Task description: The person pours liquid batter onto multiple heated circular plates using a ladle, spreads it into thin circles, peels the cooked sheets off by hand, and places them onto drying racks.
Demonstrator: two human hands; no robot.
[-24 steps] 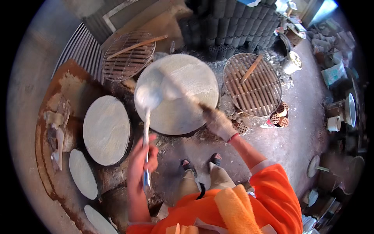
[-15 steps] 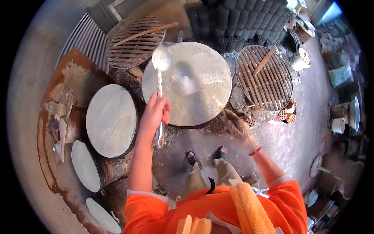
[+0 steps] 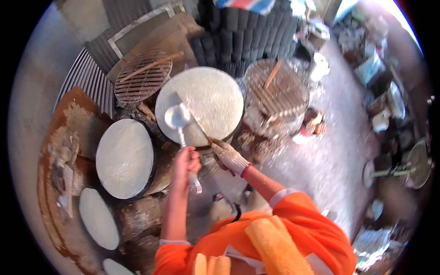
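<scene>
My bare left hand point(image 3: 186, 162) is closed around the handle of a metal ladle point(image 3: 178, 117). Its bowl hangs over the left front of a round griddle point(image 3: 215, 89) covered in a pale, batter-like layer. In a whitish knit glove, my right hand point(image 3: 225, 153) is at the griddle's front edge. From its closed fingers a long thin blade point(image 3: 195, 117), like a flat spatula, slants up and left across the pale surface, just right of the ladle bowl.
More round pale-topped griddles point(image 3: 124, 159) stand to the left. Round slatted grates with wooden sticks lie at the far left point(image 3: 143, 78) and right point(image 3: 277, 91). Dark cylindrical briquettes point(image 3: 247, 39) are stacked behind. Pots and bags point(image 3: 370, 68) line the right side.
The ladle has come down toward me, from the griddle's far left to its front left. My right hand has moved left from the griddle's right edge, the blade now lying across the surface.
</scene>
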